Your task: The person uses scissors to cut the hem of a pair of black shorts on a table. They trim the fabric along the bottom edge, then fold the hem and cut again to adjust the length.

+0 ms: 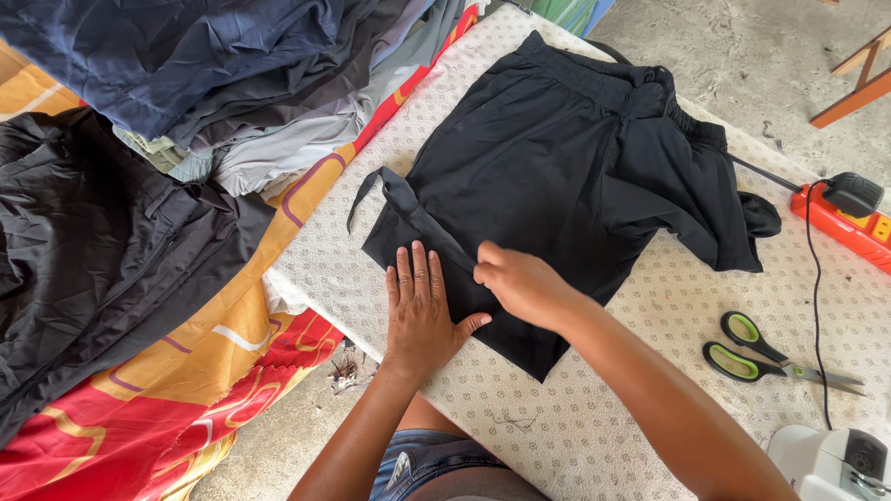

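Black woven garments [93, 250] lie heaped at 9 o'clock on a red-and-yellow patterned cloth [176, 380]; folded dark and grey clothes [269, 83] are stacked at 11 o'clock. No containers are in view. At centre, the black shorts [566, 158] lie flat on the padded table [575, 436]. Fabric looks light, limp and easily creased; grip at hem or waistband. Left hand [419, 311] presses flat, fingers spread. Right hand [522, 283] pinches the strap [408, 206]. Green-handled scissors [756, 353] lie at 3 o'clock.

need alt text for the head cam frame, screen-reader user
Two bare hands work a black garment spread on a padded, patterned table: the left hand presses flat on the fabric, the right hand pinches its strap. Green-handled scissors lie to the right; folded dark clothes are piled at upper left.
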